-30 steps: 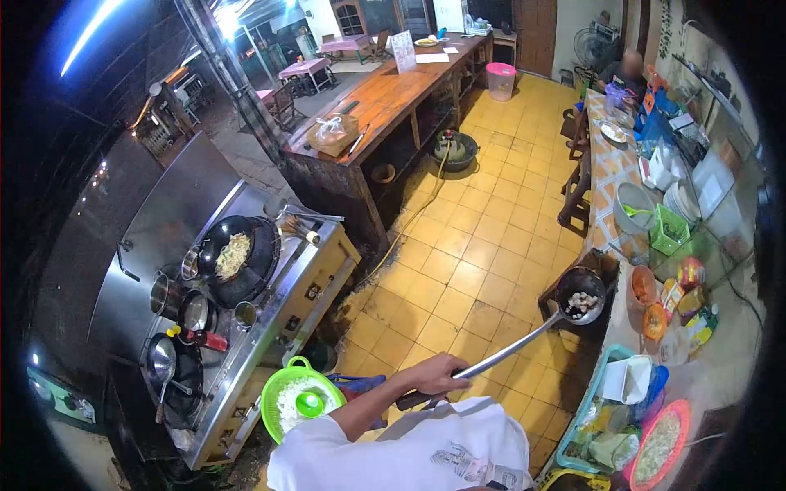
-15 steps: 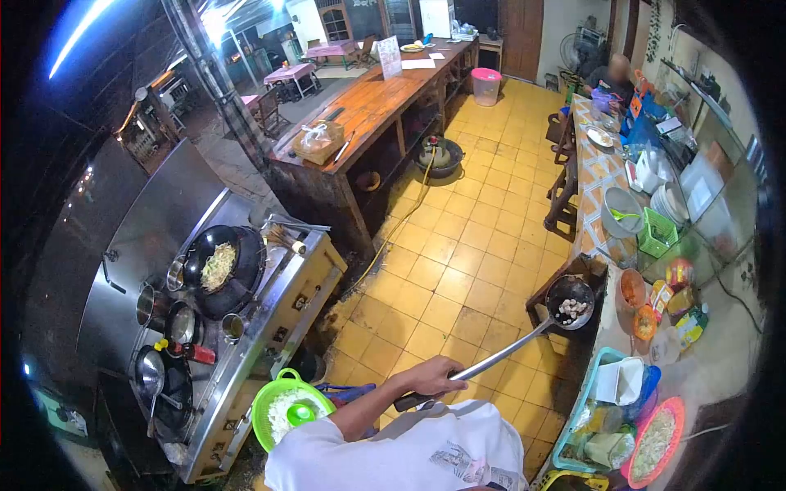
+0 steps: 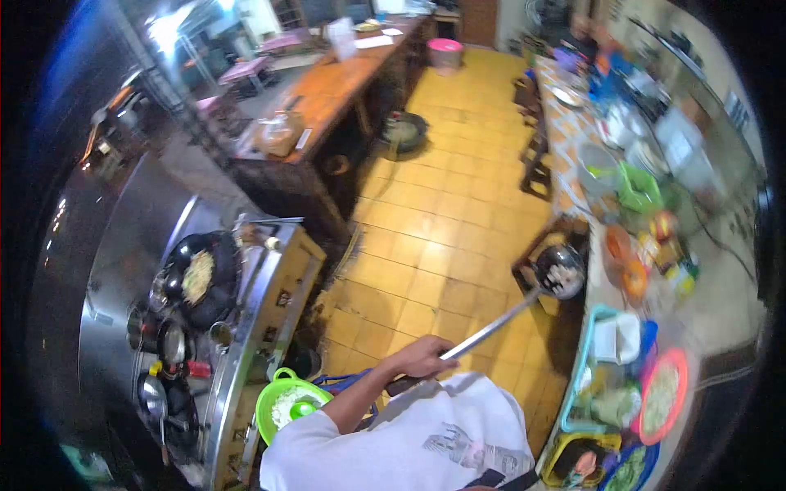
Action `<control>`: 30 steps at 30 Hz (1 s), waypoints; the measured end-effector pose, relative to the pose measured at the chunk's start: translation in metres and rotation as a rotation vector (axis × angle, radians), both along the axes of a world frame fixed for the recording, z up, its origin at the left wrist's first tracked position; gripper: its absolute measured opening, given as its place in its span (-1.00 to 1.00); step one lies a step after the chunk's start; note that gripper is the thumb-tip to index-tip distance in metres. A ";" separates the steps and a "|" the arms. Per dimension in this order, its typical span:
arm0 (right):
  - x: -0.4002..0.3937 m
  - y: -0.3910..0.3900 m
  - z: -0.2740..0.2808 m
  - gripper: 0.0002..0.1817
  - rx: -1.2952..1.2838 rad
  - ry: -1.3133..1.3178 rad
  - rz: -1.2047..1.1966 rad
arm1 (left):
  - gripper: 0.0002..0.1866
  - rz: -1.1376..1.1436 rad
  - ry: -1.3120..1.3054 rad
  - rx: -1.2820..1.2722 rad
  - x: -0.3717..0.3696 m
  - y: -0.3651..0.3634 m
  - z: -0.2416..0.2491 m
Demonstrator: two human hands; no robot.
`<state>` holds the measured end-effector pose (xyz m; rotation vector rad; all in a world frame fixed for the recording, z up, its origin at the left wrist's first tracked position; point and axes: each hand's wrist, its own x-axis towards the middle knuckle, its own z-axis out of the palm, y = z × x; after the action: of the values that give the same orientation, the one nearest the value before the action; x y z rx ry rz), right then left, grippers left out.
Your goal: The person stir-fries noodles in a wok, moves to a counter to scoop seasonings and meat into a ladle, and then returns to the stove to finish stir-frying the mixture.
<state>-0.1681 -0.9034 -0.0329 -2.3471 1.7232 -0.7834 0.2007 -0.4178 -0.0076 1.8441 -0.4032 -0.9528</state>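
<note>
My left hand (image 3: 426, 357) is closed around the handle of a long metal ladle (image 3: 494, 329), which reaches out to the right. Whitish-pink pieces, perhaps meat, lie in its dark round bowl (image 3: 549, 263), beside the right-hand counter. My right hand does not show. Close to my left forearm is a green basket (image 3: 264, 407) of white rice, with a green scoop (image 3: 304, 410) in it. On the right are a light-blue basket (image 3: 571, 393) of containers and a yellow basket (image 3: 553, 476) holding a pinkish item that I cannot make out.
On the left, a steel stove (image 3: 270, 274) carries a black wok (image 3: 225, 286) with noodle-like food, several smaller pans and a red bottle (image 3: 198, 369). A pink-rimmed basket (image 3: 681, 372) stands at the right. Yellow floor tiles (image 3: 422, 217) run between the counters; a person (image 3: 583, 37) is at the far right.
The view has turned to the right and tilted down, bringing more of the yellow basket into sight. My left hand keeps its hold on the ladle, whose bowl stays beside the counter.
</note>
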 end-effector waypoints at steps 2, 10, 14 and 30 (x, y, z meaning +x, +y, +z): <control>-0.027 -0.018 0.005 -0.64 -0.063 -0.067 0.002 | -0.70 0.211 0.099 -0.071 -0.009 0.004 0.003; 0.310 0.115 0.051 -0.76 0.205 -0.339 0.874 | -0.68 0.163 0.008 0.049 -0.024 0.063 0.004; 0.437 0.235 0.060 -0.61 0.379 -0.168 1.188 | -0.74 0.291 0.015 0.061 -0.048 0.091 0.012; 0.498 0.629 0.028 -0.58 0.855 0.692 2.505 | -0.75 1.388 -0.004 -0.365 -0.018 0.287 -0.013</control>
<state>0.3296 -0.2747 -0.0047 -1.8536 -1.2664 0.9657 0.1822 -0.1311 -0.0209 1.3049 0.6377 0.1000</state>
